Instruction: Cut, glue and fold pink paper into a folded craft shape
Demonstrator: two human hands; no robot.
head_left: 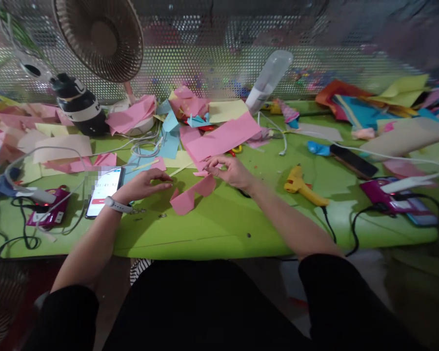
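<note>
My left hand [149, 184] hovers over the green table, its fingers apart and nothing in them. A pale watch strap circles that wrist. My right hand [229, 170] is closed in a pinch near the middle; whatever sits between its fingertips is too small to make out. Just below the fingertips lies a curved, cut pink paper piece [185, 201], bent so parts of it stand up. Behind the right hand, a long pink paper sheet [223, 136] rests on other scraps. The handle of red-and-yellow scissors [237, 150] shows at its edge.
A yellow glue gun [303, 187] lies right of my right forearm. Left are a lit phone [104, 192] and a purple power strip [51, 209]; another power strip [380, 195] is right. A fan [102, 39], black bottle [80, 105] and clear bottle [270, 80] stand behind.
</note>
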